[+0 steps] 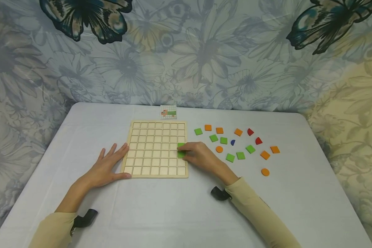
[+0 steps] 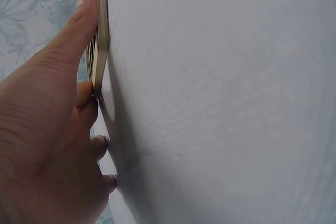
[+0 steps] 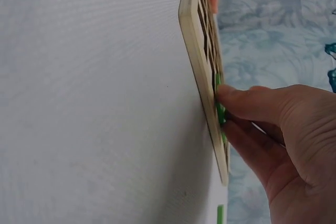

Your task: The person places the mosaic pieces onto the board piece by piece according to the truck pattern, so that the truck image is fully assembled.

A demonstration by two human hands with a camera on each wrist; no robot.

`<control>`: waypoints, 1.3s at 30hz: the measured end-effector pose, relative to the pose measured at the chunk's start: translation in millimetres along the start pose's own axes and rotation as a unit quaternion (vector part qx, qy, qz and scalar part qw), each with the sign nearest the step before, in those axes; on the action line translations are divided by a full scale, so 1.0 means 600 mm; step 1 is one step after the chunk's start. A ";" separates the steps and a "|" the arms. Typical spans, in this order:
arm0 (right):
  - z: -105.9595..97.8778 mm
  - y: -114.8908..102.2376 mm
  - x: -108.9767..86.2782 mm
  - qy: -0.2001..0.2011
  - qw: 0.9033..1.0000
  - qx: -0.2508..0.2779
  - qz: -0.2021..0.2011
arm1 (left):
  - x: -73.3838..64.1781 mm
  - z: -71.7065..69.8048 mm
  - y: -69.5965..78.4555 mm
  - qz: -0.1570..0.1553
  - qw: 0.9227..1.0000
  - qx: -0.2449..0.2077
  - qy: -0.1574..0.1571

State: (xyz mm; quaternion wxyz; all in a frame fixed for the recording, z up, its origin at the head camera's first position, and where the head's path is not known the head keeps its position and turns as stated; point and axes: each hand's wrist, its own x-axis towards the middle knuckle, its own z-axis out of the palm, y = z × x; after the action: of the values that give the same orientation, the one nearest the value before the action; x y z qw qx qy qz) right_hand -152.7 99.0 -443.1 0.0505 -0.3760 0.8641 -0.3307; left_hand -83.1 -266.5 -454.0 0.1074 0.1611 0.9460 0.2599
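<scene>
A wooden grid board (image 1: pixel 155 154) lies on the white-covered table. My right hand (image 1: pixel 201 156) is at its right-hand column, thumb and fingertips pinching a green square tile (image 3: pixel 220 113). Another green square tile (image 1: pixel 181 145) sits in that column just behind, partly covered by the fingers. My left hand (image 1: pixel 106 168) rests at the board's left edge with its fingers spread and straight. In the left wrist view, the left thumb (image 2: pixel 79 22) lies along the board's near edge.
Right of the board lie loose green squares (image 1: pixel 230 157), orange squares (image 1: pixel 265 155), orange circles (image 1: pixel 265 172), red pieces (image 1: pixel 258 140) and a small blue half-circle (image 1: pixel 233 142). A picture card (image 1: pixel 168 112) lies behind the board. Patterned cloth (image 1: pixel 204 62) hangs behind the table.
</scene>
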 end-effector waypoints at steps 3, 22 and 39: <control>-0.004 -0.001 -0.003 0.011 1.000 0.006 0.001 | 0.000 0.000 0.000 0.001 1.000 0.000 0.000; -0.063 0.017 -0.059 0.050 0.997 0.014 0.063 | 0.002 0.003 0.000 0.001 1.000 -0.006 -0.003; -0.101 0.063 -0.130 0.122 0.989 -0.009 0.086 | 0.004 0.005 -0.004 -0.003 1.000 -0.006 -0.006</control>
State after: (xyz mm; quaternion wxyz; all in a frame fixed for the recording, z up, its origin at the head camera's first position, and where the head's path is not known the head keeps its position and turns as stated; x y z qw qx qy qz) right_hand -140.7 203.4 -431.8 -0.0302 -0.2571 0.8960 -0.3609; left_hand -85.0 -266.6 -457.9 0.1148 0.1588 0.9443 0.2645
